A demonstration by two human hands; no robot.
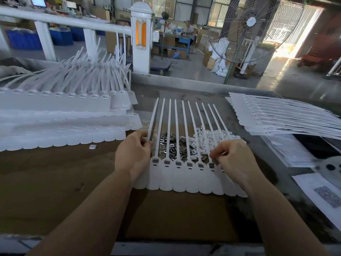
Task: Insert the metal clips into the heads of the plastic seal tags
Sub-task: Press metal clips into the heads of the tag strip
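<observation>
White plastic tags [184,174]: light, bendy; best held at stiff heads. Left hand [132,154] pinching outer strap, right hand [232,159] pinching another; clips [175,145] small, slippery.

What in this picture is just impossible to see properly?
- Head view: the right hand covers the last heads of the row of seal tags, so clips there cannot be checked.
- The left hand hides the first tag's head.
- The metal clips lie partly behind the straps.
- The stacked tags at left are blurred.
</observation>
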